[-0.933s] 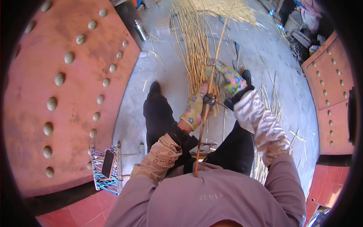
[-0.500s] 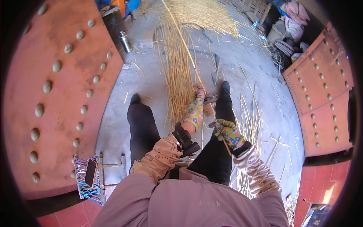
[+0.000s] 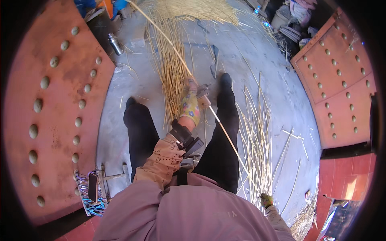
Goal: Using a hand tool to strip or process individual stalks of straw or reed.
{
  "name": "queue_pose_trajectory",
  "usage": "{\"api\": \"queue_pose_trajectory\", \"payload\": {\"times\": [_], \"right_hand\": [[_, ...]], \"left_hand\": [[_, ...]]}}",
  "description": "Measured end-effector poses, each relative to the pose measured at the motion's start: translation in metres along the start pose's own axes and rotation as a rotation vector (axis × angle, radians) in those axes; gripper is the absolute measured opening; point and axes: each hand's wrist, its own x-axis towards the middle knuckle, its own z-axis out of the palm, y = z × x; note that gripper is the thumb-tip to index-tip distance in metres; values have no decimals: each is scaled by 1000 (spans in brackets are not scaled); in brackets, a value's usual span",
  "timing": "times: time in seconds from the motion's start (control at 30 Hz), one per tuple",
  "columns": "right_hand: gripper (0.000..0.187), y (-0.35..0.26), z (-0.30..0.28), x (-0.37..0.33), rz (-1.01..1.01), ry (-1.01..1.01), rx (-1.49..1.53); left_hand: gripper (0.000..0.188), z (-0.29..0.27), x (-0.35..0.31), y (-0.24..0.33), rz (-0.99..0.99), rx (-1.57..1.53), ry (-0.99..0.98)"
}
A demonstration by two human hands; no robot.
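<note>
A long, thin straw-coloured stalk (image 3: 229, 138) runs slantwise from the far left, past my left hand, down to the lower right. My left hand (image 3: 190, 102), in a flowered glove, is closed around it at the middle. Right beside those fingers is a small metal-and-wood fixture (image 3: 204, 95), and the stalk passes through or along it; which one I cannot tell. Below the fixture the stalk looks paler. My right hand (image 3: 266, 200), gloved too, is far down at the lower right, closed at the stalk's near end. Its fingers are small and partly hidden.
A bundle of stalks (image 3: 171, 76) lies between my feet, with a larger pale heap (image 3: 201, 10) beyond. More pale stalks (image 3: 257, 140) lie beside my right leg. At far left stands a metal flask (image 3: 115, 44). A phone (image 3: 93, 187) rests on a woven-top stool (image 3: 103, 180). Studded red doors flank both sides.
My right hand has drawn away from the fixture to the lower right, with the stalk stretching after it. My left hand stays at the fixture. The whole view has shifted slightly.
</note>
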Motion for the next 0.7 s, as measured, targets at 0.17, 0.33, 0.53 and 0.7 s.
{"api": "queue_pose_trajectory", "payload": {"times": [0.17, 0.33, 0.53, 0.7], "right_hand": [[40, -90, -113, 75, -149, 98, 598], [22, -240, -271, 62, -461, 56, 1771], [18, -157, -156, 29, -311, 634, 532], [17, -38, -29, -46, -46, 371, 311]], "left_hand": [[38, 29, -35, -44, -154, -25, -167], [40, 32, -43, -71, -144, -110, -168], [44, -2, 8, -38, -214, -90, -157], [46, -16, 11, -34, -247, -68, -80]]}}
